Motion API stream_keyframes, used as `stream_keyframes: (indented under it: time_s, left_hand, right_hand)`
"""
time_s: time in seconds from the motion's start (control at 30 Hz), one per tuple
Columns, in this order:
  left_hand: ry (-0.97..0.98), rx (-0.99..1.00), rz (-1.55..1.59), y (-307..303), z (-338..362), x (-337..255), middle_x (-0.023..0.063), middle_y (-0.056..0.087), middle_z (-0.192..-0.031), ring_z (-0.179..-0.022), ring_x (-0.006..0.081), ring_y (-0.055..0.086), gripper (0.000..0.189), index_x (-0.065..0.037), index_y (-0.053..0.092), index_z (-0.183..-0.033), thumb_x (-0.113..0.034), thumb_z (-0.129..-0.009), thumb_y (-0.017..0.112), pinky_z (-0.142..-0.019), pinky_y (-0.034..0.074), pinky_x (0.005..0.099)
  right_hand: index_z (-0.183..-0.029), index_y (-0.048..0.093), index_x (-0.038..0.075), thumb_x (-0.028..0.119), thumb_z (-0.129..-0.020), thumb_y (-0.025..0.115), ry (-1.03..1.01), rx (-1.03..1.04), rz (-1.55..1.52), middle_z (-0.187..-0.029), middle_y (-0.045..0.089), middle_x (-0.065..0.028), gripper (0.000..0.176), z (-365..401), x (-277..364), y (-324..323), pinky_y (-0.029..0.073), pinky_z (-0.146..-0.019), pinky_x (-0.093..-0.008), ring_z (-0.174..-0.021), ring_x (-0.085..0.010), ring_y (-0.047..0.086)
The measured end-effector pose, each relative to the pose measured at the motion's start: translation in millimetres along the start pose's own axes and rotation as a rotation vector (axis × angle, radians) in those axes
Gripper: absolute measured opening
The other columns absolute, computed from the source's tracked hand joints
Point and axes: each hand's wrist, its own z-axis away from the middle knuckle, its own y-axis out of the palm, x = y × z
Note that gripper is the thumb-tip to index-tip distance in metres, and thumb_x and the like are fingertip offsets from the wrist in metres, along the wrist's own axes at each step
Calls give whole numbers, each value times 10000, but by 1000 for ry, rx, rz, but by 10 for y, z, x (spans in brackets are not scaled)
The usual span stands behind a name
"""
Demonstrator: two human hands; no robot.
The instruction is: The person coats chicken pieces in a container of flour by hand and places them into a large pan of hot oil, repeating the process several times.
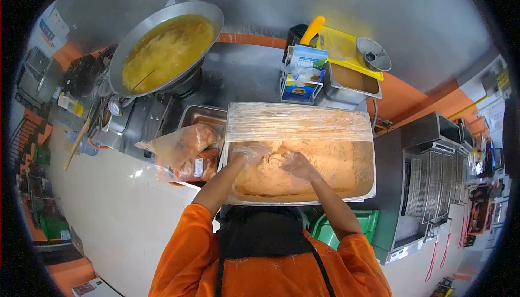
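A large metal tray (372,180) holds orange-tinted flour (330,167), with plastic wrap (298,121) stretched over its back part. My left hand (252,153), in a clear plastic glove, is in the flour near the tray's left side. To its right, my right hand (299,164), gloved too, reaches into the flour. Between them lies a flour-coated piece (277,160), which both hands are close to or touching. Flour and the loose gloves hide my fingertips. Left of the tray, bags of raw meat (197,142) rest on a smaller metal pan (203,114).
A wide wok (213,12) of bubbling oil stands at the back left, with a thermometer (114,106) at its edge. Behind the tray are a wire rack with packets (303,75), a yellow tray (338,42) and a metal container (346,95). Fryer baskets (433,180) are at right.
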Motion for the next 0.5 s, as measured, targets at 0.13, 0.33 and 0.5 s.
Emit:
stream_keyframes:
  time_s: [0.13,0.33,0.5]
  left_hand:
    - [-44,-134,-26,145,-113,74,208,506,-1301,-1216,305,486,534,-114,410,-1373,-274,-874,511,-1031,374,392]
    - [-59,-150,-73,366,-118,161,198,493,-1321,-1236,300,469,555,-118,392,-1388,-286,-872,510,-1041,368,390]
    - [-90,-117,7,167,144,-138,190,482,-1339,-1252,296,456,572,-121,376,-1399,-296,-871,509,-1049,362,388]
  right_hand:
    - [-874,640,3,182,-803,643,109,-247,468,-917,653,-164,193,234,452,-255,512,-775,-357,-880,-309,622]
    - [-926,627,14,141,-799,570,57,-416,692,-881,646,-182,188,425,8,-290,504,-760,-394,-828,-320,621]
    - [-889,629,29,144,-798,571,-13,-340,643,-817,642,-166,158,505,-385,-196,493,-709,-401,-790,-325,613]
